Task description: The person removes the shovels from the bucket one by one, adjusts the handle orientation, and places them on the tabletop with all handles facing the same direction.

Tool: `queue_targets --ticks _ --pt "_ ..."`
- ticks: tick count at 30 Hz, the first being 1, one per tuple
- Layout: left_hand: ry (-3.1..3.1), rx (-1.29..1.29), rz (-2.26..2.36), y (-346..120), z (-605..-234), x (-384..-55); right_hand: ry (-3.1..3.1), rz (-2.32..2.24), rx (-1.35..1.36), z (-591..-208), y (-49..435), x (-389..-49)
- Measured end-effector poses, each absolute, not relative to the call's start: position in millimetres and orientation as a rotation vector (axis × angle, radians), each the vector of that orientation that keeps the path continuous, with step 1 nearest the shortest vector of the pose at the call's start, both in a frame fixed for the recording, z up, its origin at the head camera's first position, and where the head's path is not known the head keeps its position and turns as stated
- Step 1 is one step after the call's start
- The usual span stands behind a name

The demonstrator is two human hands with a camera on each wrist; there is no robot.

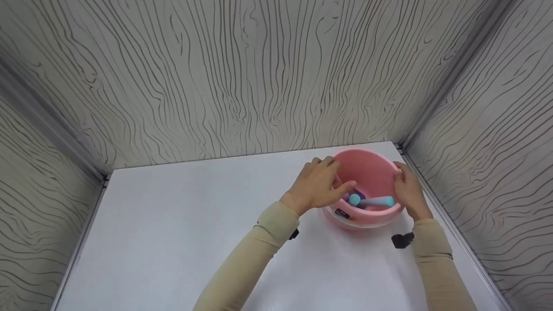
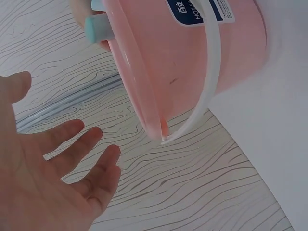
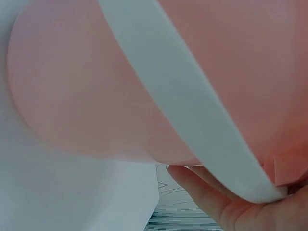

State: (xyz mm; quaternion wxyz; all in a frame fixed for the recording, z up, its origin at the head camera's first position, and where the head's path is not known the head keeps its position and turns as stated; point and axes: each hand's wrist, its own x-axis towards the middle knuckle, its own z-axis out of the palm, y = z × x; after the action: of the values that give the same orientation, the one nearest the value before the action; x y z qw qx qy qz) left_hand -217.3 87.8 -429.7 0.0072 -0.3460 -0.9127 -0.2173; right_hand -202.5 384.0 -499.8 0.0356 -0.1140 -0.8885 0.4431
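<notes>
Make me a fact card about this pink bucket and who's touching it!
Bucket: pink, on a white table
Handle: white, hanging down its side
Label: dark blue and white
Inside: turquoise-tipped rod, other small things, unclear
Left grip: fingers apart, by the rim; touching unclear
Right grip: holding the rim
Background: wood-grain panels

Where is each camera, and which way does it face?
Head: on the head, facing forward and down at the pink bucket; left hand, right hand and sleeves show.
Left wrist: on that wrist, facing the bucket's side; left hand shows, right hand partly.
Right wrist: likewise, closer; right hand partly shows.
Both wrist views share the bucket's white handle.
</notes>
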Motion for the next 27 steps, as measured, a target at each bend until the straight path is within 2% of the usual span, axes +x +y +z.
queue_targets --ticks 6,19,27 --pt "-2.854 -1.134 -0.556 107.7 -430.2 -216.1 -2.731 1.326 -0.345 -502.1 381.0 -203.0" --pt "-2.907 -1.193 -0.619 135.8 -458.4 -245.0 -2.715 1.292 -0.327 -503.3 380.4 -202.0" --pt "-3.002 -1.188 -0.533 150.6 -458.2 -253.2 -2.717 1.292 -0.347 -501.6 383.8 -199.0"
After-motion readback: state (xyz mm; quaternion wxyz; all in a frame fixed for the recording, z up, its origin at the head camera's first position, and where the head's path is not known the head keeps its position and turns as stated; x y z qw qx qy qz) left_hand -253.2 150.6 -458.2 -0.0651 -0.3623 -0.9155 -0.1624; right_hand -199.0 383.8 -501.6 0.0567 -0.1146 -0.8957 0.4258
